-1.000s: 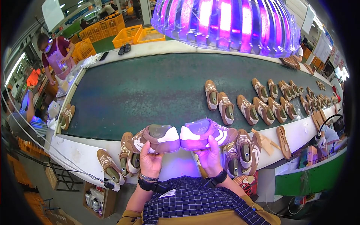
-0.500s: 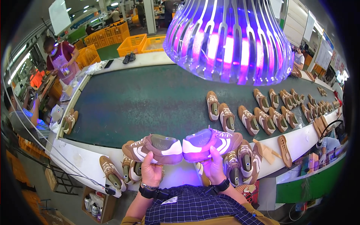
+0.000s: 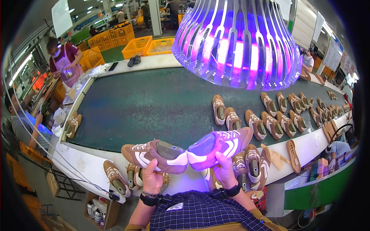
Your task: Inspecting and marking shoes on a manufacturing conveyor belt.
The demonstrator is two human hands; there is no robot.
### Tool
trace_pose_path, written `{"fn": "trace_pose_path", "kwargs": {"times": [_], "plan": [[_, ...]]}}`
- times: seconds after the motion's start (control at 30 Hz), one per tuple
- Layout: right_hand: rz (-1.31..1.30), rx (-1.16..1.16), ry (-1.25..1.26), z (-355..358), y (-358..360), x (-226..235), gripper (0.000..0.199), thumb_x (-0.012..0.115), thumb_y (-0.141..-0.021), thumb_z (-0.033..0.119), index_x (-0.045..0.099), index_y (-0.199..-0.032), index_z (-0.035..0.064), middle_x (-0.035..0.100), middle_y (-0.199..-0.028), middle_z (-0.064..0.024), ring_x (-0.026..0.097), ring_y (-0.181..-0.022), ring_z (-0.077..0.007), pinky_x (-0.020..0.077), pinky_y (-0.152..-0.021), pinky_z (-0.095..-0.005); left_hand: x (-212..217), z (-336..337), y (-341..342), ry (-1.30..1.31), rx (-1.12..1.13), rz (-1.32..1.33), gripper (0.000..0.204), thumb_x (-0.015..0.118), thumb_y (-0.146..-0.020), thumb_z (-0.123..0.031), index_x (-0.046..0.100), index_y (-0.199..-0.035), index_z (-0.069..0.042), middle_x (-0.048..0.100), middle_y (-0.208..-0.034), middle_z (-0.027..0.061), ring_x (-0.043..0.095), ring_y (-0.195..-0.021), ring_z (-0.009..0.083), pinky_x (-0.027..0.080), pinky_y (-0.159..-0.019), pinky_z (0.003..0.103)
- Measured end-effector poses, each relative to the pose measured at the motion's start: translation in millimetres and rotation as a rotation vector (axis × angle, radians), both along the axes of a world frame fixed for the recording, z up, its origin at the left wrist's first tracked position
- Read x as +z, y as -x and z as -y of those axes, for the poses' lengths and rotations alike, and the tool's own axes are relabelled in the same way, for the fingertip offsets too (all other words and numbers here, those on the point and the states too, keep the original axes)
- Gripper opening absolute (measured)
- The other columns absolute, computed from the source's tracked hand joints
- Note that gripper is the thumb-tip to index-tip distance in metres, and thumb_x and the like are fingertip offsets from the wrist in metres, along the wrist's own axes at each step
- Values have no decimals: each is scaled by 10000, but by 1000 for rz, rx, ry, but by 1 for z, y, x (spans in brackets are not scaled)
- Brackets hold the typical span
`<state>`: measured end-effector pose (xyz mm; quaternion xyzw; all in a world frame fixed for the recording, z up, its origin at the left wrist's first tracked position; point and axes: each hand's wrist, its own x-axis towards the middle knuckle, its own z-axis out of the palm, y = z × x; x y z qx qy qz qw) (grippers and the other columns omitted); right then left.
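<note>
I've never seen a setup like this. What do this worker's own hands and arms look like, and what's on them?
The left hand and right hand wear no gloves. Each wrist has a black band with a dark, blocky piece attached. The left wrist also has a thin, metallic-looking bracelet. Brownish-yellow sleeves leave the forearms bare.

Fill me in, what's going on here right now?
A person's left hand holds a brown-and-white shoe and the right hand holds a second shoe, heel to heel. A purple-lit lamp hangs ahead, and the second shoe looks purple-tinted. More shoes stand on the green surface beyond, mostly to the right.
</note>
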<state>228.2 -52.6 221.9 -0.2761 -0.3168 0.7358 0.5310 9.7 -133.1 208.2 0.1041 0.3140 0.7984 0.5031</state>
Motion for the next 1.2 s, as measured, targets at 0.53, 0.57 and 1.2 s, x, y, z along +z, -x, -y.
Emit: {"fn": "trace_pose_path", "kwargs": {"times": [0.53,0.57,1.2], "plan": [[128,49,27,-3,-6,4,413,601,-836,160,451,-1201,38,560,-1036,-53,597,-886,-138,525,-732,-290,-13,1,2,34,-7,-3,462,631,-788,-79,478,-1224,-66,570,-1166,52,552,-1069,202,444,-947,375],[127,48,29,-3,-7,4,413,601,-836,160,451,-1201,38,560,-1036,-53,597,-886,-138,525,-732,-290,-13,1,2,44,-9,0,461,631,-788,-77,478,-1223,-67,570,-1166,51,552,-1069,202,445,-945,374],[6,327,393,19,-30,-65,516,481,-892,287,397,-1290,-31,523,-1224,-176,551,-1086,-278,426,-961,-394,-80,-87,188,469,-284,-344,536,508,-909,-345,338,-1341,-75,416,-1319,112,448,-1183,275,368,-954,481]]}}
